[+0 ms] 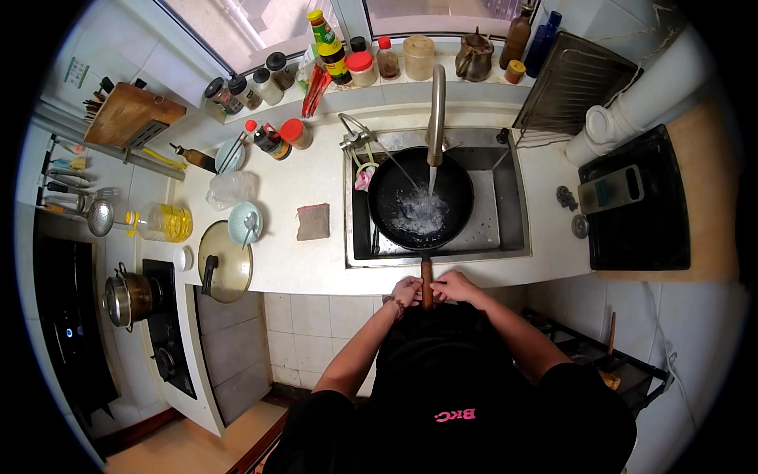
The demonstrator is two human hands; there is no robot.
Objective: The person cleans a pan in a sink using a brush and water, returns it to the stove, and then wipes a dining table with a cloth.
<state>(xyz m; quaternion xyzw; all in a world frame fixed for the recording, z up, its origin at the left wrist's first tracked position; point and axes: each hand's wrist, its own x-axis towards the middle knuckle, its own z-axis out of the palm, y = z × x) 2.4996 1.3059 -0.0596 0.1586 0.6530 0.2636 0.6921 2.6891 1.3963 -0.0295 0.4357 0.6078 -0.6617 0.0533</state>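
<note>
A black frying pan (398, 183) rests over the steel sink (510, 195), its wooden handle (427, 278) pointing towards me past the counter's front edge. Water runs from the steel faucet (437, 112) into the pan and splashes on its bottom. My left hand (408, 292), with a beaded bracelet at the wrist, is at the left side of the handle. On the handle's right side are the fingers of my right hand (450, 287). How firmly either hand grips is hard to tell. A folded cloth (313, 222) lies on the counter left of the sink.
Left on the counter are a glass lid (228, 278), light-blue bowls (244, 222), a plastic bag (232, 189) and sauce bottles (271, 142). Jars (267, 87) line the windowsill. A pot (131, 298) stands by the stove. A black tray (642, 237) and steel scourer (567, 198) lie right.
</note>
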